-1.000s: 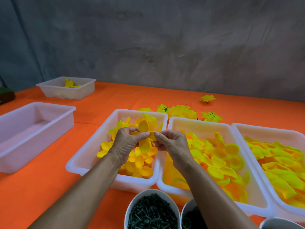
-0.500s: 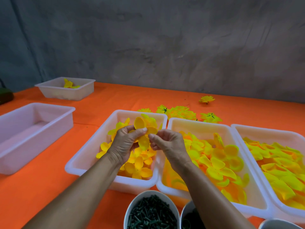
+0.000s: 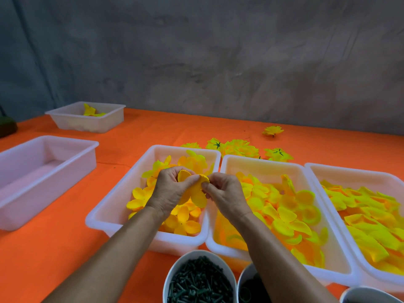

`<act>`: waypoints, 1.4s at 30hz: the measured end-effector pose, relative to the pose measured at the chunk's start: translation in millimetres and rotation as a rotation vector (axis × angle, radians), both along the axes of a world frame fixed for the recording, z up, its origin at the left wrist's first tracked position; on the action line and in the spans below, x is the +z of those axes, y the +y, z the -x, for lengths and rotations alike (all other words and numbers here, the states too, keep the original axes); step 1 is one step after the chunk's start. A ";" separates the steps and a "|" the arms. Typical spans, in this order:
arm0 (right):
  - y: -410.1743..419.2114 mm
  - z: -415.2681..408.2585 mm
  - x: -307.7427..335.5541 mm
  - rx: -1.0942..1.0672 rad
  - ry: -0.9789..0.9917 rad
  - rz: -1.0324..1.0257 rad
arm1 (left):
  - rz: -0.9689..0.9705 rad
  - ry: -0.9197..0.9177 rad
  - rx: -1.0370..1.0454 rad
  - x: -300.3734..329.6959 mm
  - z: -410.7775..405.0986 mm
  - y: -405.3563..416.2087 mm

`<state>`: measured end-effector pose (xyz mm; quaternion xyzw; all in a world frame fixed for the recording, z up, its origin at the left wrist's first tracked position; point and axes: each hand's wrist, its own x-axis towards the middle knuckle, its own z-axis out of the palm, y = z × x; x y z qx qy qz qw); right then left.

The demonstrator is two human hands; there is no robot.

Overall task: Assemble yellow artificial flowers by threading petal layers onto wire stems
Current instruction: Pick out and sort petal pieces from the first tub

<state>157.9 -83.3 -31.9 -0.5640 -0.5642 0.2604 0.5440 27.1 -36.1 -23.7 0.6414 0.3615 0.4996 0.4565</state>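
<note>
Both hands meet over a white tray (image 3: 109, 206) of small yellow-orange petal layers. My left hand (image 3: 169, 191) grips a yellow petal layer (image 3: 197, 192), its thumb and fingers curled round the upper petals. My right hand (image 3: 225, 193) pinches the same layer at its right edge. No stem is visible between the fingers. Two more white trays hold larger yellow petals: the middle tray (image 3: 262, 162) and the right tray (image 3: 349, 171). A white bowl (image 3: 175, 265) at the bottom holds dark green stem pieces.
Finished yellow flowers (image 3: 238, 147) lie on the orange tablecloth behind the trays, one more flower (image 3: 272, 130) farther back. An empty white tray (image 3: 43, 149) stands at left, a small tray (image 3: 87, 123) with a few petals at back left. Two more bowls sit at the bottom right.
Both hands have lifted slightly and closed in on the petal layer; the petals now fold between the fingers instead of spreading out.
</note>
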 end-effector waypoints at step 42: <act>3.1 3.2 -3.1 -0.145 -0.157 -0.085 | 0.247 -0.140 0.063 -4.7 1.9 7.2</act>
